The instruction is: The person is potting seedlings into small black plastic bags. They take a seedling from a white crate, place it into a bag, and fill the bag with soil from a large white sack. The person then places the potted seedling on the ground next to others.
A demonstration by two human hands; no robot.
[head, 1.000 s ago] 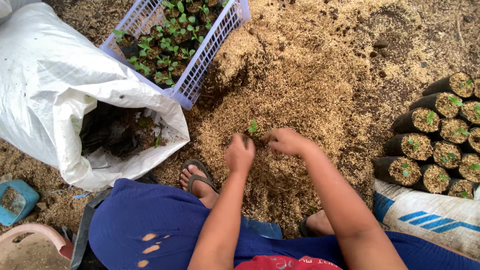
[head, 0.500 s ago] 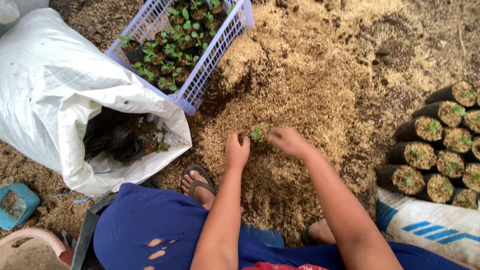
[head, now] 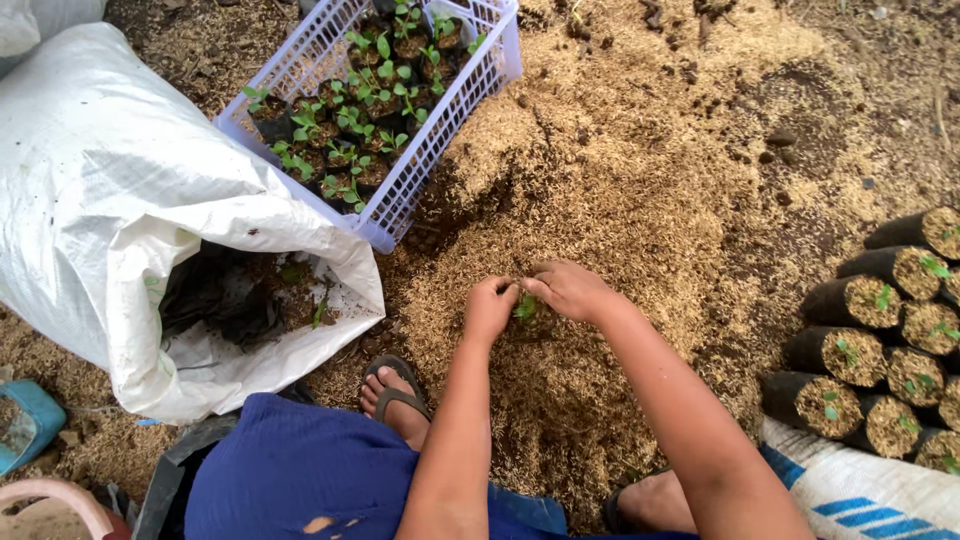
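Note:
Both hands meet over a mound of tan rice husk [head: 600,200]. My left hand [head: 490,305] and my right hand [head: 570,290] pinch a small green seedling [head: 525,306] between their fingertips, low against the husk. The seedling's roots and whatever holds them are hidden by my fingers. My left foot in a sandal [head: 400,400] rests just below the hands.
A lilac plastic crate [head: 440,150] of potted seedlings stands at the top. A white sack [head: 110,190] lies open at left, dark bags spilling from its mouth. Black filled seedling bags [head: 880,350] are stacked at right on a striped sack [head: 860,490]. A blue container [head: 25,420] sits far left.
Both hands have closed in on the seedling and lowered it toward the husk. The view has shifted slightly.

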